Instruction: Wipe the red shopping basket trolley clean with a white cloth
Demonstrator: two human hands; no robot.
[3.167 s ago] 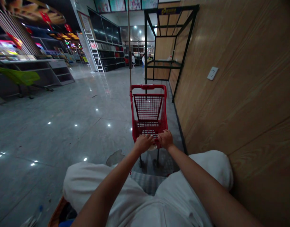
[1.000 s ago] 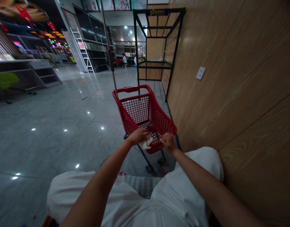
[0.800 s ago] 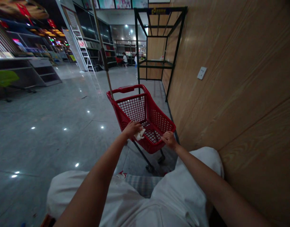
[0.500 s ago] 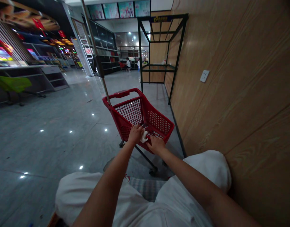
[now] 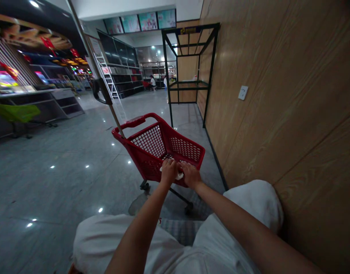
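A small red mesh shopping cart stands on the floor in front of my knees, turned with its handle end to the left. A long pole with a dark grip rises from its far left corner. My left hand is closed on a white cloth and presses it against the cart's near rim. My right hand lies right beside it with its fingers curled over the same rim, touching the cloth. I sit low, in white trousers.
A wood-panelled wall with a white socket runs close on my right. A black metal shelf frame stands against it farther on. Glossy grey floor spreads left toward shelving, a ladder and a green chair. People are far off.
The cart has swung round, its handle end going left and its pole leaning left. My right hand slid left along the rim to meet my left hand and the cloth.
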